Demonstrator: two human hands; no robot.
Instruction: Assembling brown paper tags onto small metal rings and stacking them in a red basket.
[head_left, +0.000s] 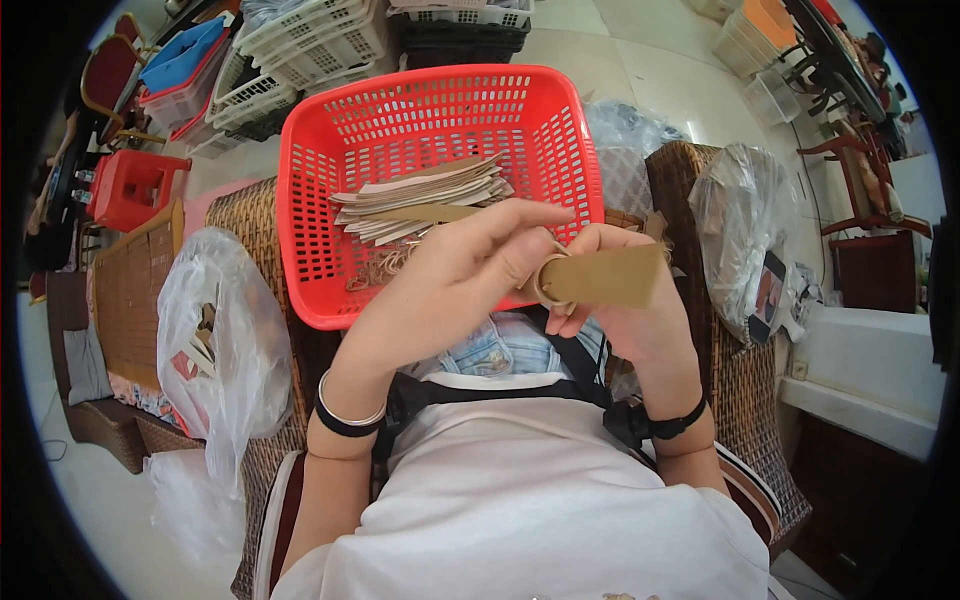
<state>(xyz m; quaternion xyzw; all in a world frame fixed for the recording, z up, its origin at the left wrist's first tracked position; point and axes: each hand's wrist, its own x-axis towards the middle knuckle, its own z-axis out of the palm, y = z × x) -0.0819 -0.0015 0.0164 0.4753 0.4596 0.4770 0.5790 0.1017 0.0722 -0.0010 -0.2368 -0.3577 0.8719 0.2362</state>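
Over the near right part of a red plastic basket (pixel 440 80), both hands meet at a flat tan strap (pixel 610 279) with a pale ring (pixel 552 281) at its left end. My left hand (pixel 465 270) pinches at the ring with thumb and fingers. Curled behind the strap and ring, my right hand (pixel 645 325) grips there too; the strap hides part of its fingers. Inside the basket lies a stack of similar strips (pixel 425 195), tan with pale edges. A heap of small pale loops (pixel 385 265) sits nearer to me, partly covered by my left hand.
A clear plastic bag (pixel 225 330) with scraps hangs at the left, beside a woven wicker surface (pixel 245 210). Another bag (pixel 745 220) lies on wicker at the right. Stacked crates (pixel 310 45) stand beyond the basket, and a red stool (pixel 130 190) at far left.
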